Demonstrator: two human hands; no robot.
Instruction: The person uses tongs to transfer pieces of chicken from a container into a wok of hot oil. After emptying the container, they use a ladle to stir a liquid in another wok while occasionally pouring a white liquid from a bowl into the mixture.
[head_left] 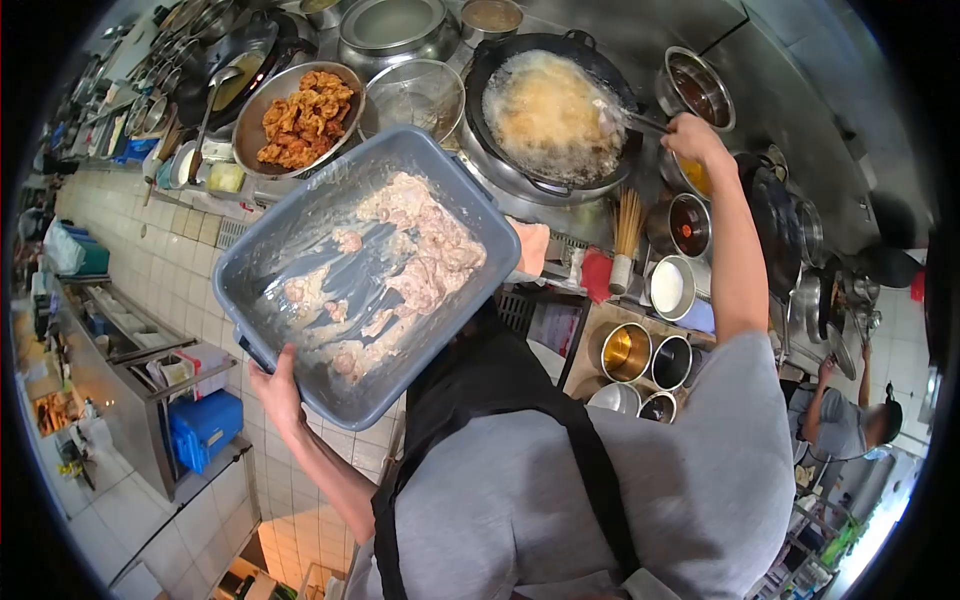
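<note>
I see one tub [300, 250] of battered meat, my left hand [275, 390] gripping its six o'clock rim. My right hand [695, 140] is closed on one utensil [625, 118] in the single bubbling wok [550, 110] at one o'clock. One pan [262, 105] of fried pieces sits at eleven.

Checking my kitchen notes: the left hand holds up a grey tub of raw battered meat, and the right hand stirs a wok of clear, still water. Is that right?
Not quite. The head view shows the wok full of foaming, bubbling oil, not still water. The rest stands: the left hand holds the grey tub of raw battered meat, and the right hand stirs.
</note>
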